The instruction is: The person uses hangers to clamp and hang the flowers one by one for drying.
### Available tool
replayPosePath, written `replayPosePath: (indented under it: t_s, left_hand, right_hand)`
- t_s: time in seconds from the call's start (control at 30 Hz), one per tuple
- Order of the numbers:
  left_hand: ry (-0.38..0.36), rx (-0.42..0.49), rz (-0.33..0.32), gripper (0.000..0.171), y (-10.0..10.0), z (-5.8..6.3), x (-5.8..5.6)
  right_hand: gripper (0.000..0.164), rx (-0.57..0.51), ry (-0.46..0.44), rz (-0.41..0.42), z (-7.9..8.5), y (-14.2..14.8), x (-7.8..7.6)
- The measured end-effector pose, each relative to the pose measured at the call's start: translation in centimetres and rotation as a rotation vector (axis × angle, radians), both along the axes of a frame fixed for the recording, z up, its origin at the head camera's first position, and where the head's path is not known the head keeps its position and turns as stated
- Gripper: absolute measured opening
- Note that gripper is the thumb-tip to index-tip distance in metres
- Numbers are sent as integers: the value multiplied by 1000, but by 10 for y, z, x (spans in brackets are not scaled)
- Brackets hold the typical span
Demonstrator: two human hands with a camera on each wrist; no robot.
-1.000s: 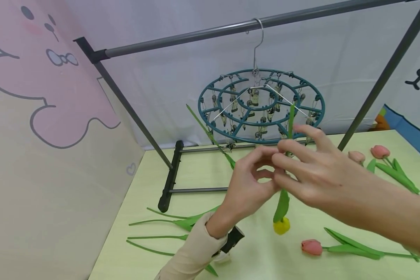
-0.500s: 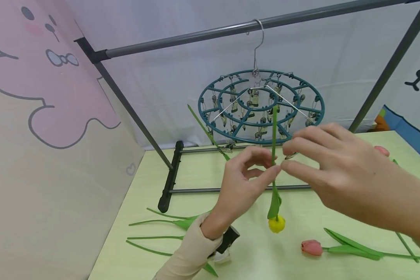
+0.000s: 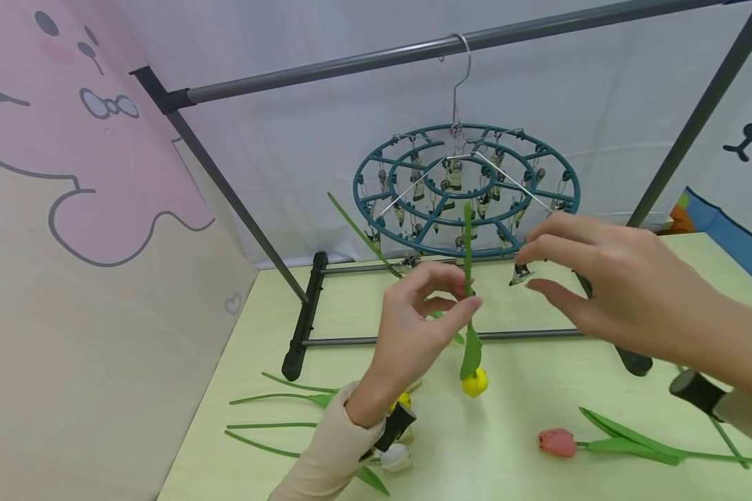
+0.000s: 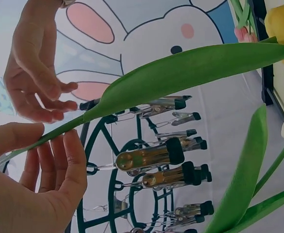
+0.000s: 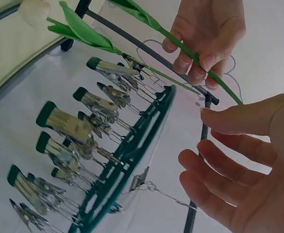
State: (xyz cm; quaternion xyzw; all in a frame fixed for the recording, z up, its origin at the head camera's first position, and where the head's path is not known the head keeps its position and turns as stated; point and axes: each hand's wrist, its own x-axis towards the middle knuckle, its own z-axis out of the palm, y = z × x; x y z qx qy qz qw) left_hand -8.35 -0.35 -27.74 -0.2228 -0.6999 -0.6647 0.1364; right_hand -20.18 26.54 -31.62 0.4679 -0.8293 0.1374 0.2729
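Observation:
My left hand [image 3: 407, 334] pinches the stem of a yellow tulip [image 3: 474, 383], which hangs bloom down in front of the hanger. In the left wrist view its long green leaf [image 4: 190, 73] stretches away from the fingertips. My right hand [image 3: 608, 278] is apart from the stem, fingers spread and thumb away, holding nothing in the right wrist view. A metal clip [image 3: 521, 274] dangles right at its fingertips. Above both hands is the round teal clip hanger [image 3: 426, 247]. Another tulip [image 5: 86, 31], bloom down, is held by one of its clips at the left.
The hanger hooks over a grey rack bar [image 3: 326, 69], and the rack's black foot [image 3: 303, 316] stands on the pale table. A pink tulip [image 3: 558, 442] lies at the front right. Several stems and a white tulip [image 3: 395, 457] lie by my left sleeve.
My right hand has let go of the tulip stem and drawn back to the right. My left hand has moved left with the yellow tulip, leaving the clip by the right fingertips.

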Motion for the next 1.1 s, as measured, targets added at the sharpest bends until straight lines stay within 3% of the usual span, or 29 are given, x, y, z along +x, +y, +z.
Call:
replayPosePath:
  t_s: [0.07, 0.1, 0.17, 0.23, 0.47, 0.7, 0.93, 1.1]
  left_hand:
    - [8, 6, 5, 21, -2, -1, -1]
    - [11, 8, 8, 21, -3, -1, -1]
    - [11, 11, 16, 21, -5, -2, -2]
    - [10, 12, 27, 23, -7, -2, -2]
    - [7, 16, 36, 25, -10, -2, -4]
    - [-13, 22, 54, 25, -13, -4, -5]
    - [-19, 17, 71, 24, -17, -6, -7]
    - [-20, 24, 87, 22, -21, -7, -8]
  right_hand:
    - [30, -69, -62, -1, 59, -37, 56]
    - [26, -107, -97, 6, 71, -48, 71]
    - [25, -152, -151, 1, 79, -61, 83]
    - [36, -185, -212, -17, 74, -69, 84]
    - [30, -329, -361, -73, 45, -91, 78]
    - [39, -392, -466, -125, 21, -112, 71]
    - [27, -540, -521, -88, 9, -122, 58]
    - [26, -622, -703, -15, 13, -121, 56]
